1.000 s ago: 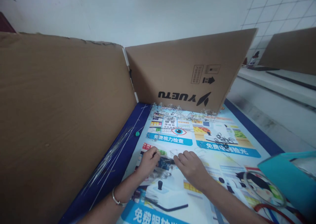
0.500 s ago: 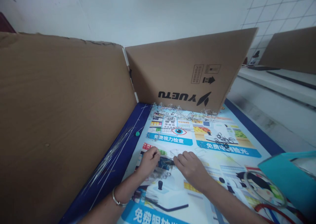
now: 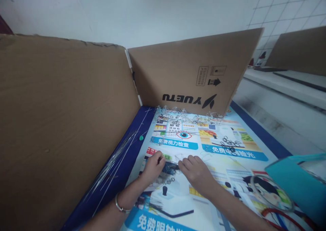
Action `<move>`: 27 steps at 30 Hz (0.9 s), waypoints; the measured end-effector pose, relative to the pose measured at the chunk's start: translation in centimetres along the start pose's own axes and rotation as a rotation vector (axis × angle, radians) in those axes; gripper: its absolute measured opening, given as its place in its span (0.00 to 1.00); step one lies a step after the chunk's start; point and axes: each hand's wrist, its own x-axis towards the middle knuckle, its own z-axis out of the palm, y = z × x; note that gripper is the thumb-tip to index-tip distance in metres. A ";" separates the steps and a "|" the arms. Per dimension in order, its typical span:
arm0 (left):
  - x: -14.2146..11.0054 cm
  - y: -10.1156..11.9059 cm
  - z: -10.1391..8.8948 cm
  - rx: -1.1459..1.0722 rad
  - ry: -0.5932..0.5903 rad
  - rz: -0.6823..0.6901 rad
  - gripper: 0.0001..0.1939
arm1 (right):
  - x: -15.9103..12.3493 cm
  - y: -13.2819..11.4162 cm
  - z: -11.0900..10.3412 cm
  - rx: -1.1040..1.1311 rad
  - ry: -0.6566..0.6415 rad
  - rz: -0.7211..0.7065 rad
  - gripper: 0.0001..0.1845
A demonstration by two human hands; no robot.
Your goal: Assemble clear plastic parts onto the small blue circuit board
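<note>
Nearest to me, my two forearms come in from the bottom edge, the left one wearing a thin silver bangle point(image 3: 119, 206). Both hands meet over a colourful printed vinyl poster point(image 3: 224, 163) that covers the table. My left hand point(image 3: 153, 166) curls its fingers around one end of a small dark blue flat part point(image 3: 168, 168); my right hand point(image 3: 197, 172) pinches the other end between thumb and forefinger. I judge the two-handed grip is there to steady so small a piece just above the poster. The part is too small and blurred for me to say what it is, possibly a clip or a little board.

Just under the hands lie a few small metal rings point(image 3: 166, 181); I cannot count them. At the right edge sits one teal plastic bin point(image 3: 300, 183), with one clear round-rimmed item point(image 3: 273, 193) touching it.

Further out, a bundle of thin steel wires point(image 3: 119, 156) lies along the blue border, and one small green bead point(image 3: 141, 138) rests beside it. A tangle of dark wire loops point(image 3: 230, 144) lies mid-poster. Farthest, two brown cardboard panels point(image 3: 193, 71) stand upright, seemingly as screens around the workplace.
</note>
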 end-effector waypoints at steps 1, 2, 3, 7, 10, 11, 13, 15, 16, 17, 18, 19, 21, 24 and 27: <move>0.0 0.0 0.0 0.006 0.002 0.001 0.08 | 0.0 0.0 0.1 0.007 0.006 0.019 0.09; 0.0 0.0 0.1 0.008 0.004 0.004 0.08 | 0.0 0.1 0.3 0.016 0.012 0.041 0.08; 0.0 0.0 0.1 0.009 0.005 0.007 0.08 | 0.0 0.1 0.4 0.025 0.016 0.063 0.08; 0.0 0.2 0.1 -0.005 -0.016 0.016 0.07 | -0.1 0.1 1.0 0.059 0.038 0.127 0.06; -0.1 0.3 0.0 -0.017 -0.038 0.012 0.07 | -0.1 0.1 1.3 0.073 0.054 0.151 0.05; -0.1 0.3 0.0 -0.019 -0.040 0.014 0.08 | -0.1 0.1 1.3 0.074 0.056 0.157 0.05; -0.1 0.3 0.0 -0.026 -0.045 0.018 0.08 | -0.1 0.2 1.2 0.072 0.050 0.161 0.06; -0.1 0.4 -0.1 -0.038 -0.055 0.008 0.09 | -0.1 0.2 0.9 0.060 0.041 0.141 0.06; -0.1 0.4 -0.1 -0.047 -0.059 0.001 0.09 | 0.0 0.3 0.7 0.052 0.039 0.122 0.06; -0.1 0.5 -0.1 -0.057 -0.061 -0.005 0.09 | 0.0 0.4 0.5 0.043 0.040 0.102 0.07; -0.1 0.5 -0.2 -0.066 -0.061 -0.008 0.09 | 0.0 0.4 0.4 0.035 0.041 0.083 0.07; -0.2 0.6 -0.2 -0.075 -0.058 -0.009 0.09 | 0.0 0.5 0.2 0.027 0.041 0.066 0.08; -0.2 0.7 -0.3 -0.087 -0.054 -0.009 0.10 | 0.0 0.6 0.0 0.013 0.039 0.043 0.08; -0.1 0.8 -0.3 -0.093 -0.059 -0.015 0.10 | 0.0 0.6 -0.3 -0.015 0.033 0.017 0.09; -0.1 0.7 -0.2 -0.094 -0.058 -0.005 0.10 | 0.1 0.5 -0.4 -0.043 0.028 0.001 0.09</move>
